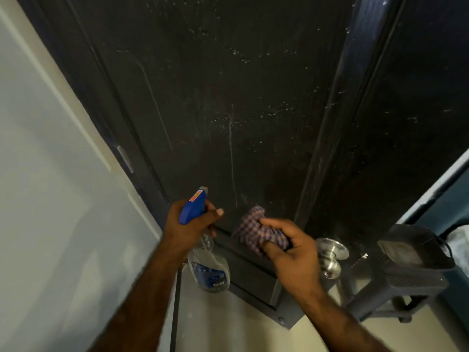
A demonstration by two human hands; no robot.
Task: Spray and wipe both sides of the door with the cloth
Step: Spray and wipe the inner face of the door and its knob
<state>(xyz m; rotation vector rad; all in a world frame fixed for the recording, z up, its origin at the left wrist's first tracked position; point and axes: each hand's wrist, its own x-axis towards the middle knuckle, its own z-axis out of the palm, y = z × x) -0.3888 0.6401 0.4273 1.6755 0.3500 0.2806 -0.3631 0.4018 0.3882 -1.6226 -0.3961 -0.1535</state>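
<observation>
The left hand [189,224] held the spray bottle [203,247] in a closed grip. The right hand [289,247] clutched the cloth [253,228] against the wet door [228,97].

Dim, soft and grainy; wide-angle bending at edges, glinting droplets.

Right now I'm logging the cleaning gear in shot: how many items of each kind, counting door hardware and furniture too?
Spray bottle, held in the left hand: 1
Checked cloth, gripped by the right hand: 1
Door: 1
Metal door knob: 1
Dark plastic stool: 1
Total: 5
</observation>
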